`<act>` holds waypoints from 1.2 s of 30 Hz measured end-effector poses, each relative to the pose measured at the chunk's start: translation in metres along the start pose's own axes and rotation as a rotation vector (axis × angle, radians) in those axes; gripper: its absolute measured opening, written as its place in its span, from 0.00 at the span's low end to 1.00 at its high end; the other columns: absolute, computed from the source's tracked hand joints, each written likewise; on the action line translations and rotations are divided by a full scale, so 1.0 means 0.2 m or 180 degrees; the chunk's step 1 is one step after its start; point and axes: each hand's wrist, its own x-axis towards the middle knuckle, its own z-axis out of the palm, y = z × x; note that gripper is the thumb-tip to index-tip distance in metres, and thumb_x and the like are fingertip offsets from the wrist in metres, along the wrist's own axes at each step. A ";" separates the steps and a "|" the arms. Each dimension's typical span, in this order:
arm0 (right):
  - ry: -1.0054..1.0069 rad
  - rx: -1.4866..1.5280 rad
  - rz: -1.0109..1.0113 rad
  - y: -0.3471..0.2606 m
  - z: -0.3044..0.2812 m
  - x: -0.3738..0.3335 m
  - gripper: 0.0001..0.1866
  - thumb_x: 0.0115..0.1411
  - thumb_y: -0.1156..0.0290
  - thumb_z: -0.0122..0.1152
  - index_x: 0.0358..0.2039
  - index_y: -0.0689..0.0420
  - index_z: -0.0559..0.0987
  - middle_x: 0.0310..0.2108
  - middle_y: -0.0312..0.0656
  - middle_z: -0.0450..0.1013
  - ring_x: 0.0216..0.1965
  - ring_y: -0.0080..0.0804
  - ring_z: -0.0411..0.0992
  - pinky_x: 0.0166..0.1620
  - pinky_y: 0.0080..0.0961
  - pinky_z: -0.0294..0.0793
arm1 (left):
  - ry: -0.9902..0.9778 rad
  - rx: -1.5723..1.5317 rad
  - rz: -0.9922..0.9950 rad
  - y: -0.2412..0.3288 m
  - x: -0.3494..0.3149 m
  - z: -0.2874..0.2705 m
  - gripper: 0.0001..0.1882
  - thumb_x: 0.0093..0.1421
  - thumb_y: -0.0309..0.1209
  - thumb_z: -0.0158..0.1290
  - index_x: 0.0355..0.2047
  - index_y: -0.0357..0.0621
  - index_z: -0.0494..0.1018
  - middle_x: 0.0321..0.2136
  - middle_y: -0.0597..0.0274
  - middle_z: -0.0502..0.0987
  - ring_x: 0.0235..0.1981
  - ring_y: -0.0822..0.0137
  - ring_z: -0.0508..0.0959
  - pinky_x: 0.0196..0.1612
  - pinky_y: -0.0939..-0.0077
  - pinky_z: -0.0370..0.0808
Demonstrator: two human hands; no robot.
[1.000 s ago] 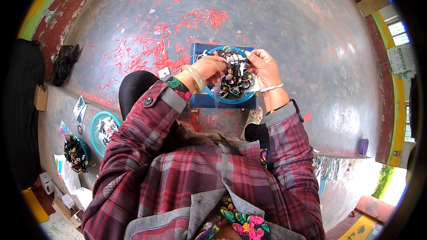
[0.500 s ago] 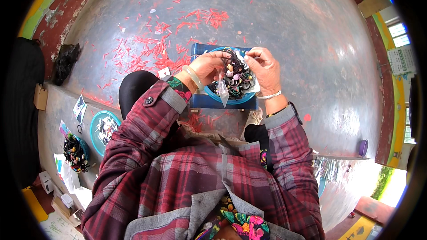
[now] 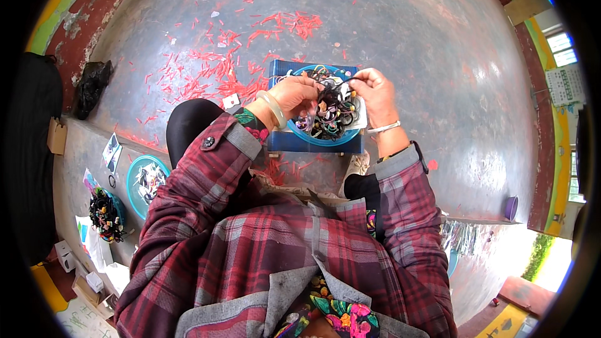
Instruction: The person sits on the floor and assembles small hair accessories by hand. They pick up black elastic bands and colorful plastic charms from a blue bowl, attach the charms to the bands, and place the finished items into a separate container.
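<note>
Apparently we're separating one black cord (image 3: 346, 80) | right hand (image 3: 379, 97) is pinching it, left hand (image 3: 291, 97) is curling nearly closed (hold unclear) | cord's lying over blue basin (image 3: 332, 143) | next move's needing gentle drawing

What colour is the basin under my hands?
Bright blue; the basin shows best in the head view, at its near rim.

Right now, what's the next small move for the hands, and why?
Probably ease the right hand gently outward: its fingertips seem to pinch a black cord, and the heap in the blue basin below looks tangled. What the left hand holds is unclear.
</note>
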 end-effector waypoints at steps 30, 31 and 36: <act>-0.0375 0.0859 0.0395 -0.13 -0.06 -0.02 0.11 0.50 0.80 0.49 0.36 0.62 0.74 0.30 0.38 0.72 0.25 0.17 0.69 0.29 0.12 0.68 | 0.0159 -0.0352 -0.0189 0.08 -0.03 0.04 0.07 0.56 0.27 0.45 0.32 0.39 0.71 0.24 0.65 0.73 0.12 0.78 0.67 0.13 0.87 0.62; -0.0417 0.0946 0.0343 -0.13 -0.06 -0.01 0.11 0.50 0.80 0.49 0.35 0.62 0.74 0.29 0.38 0.72 0.25 0.17 0.69 0.29 0.12 0.68 | 0.0178 -0.0374 -0.0157 0.08 -0.03 0.05 0.07 0.56 0.29 0.46 0.32 0.40 0.71 0.25 0.65 0.74 0.12 0.78 0.67 0.13 0.86 0.63; -0.0498 0.0984 0.0261 -0.15 -0.04 -0.03 0.09 0.52 0.79 0.50 0.35 0.62 0.74 0.27 0.37 0.72 0.25 0.16 0.69 0.29 0.11 0.68 | -0.0074 -0.0377 -0.0086 0.06 -0.05 0.09 0.09 0.52 0.27 0.55 0.33 0.39 0.70 0.29 0.63 0.76 0.24 0.74 0.77 0.25 0.83 0.74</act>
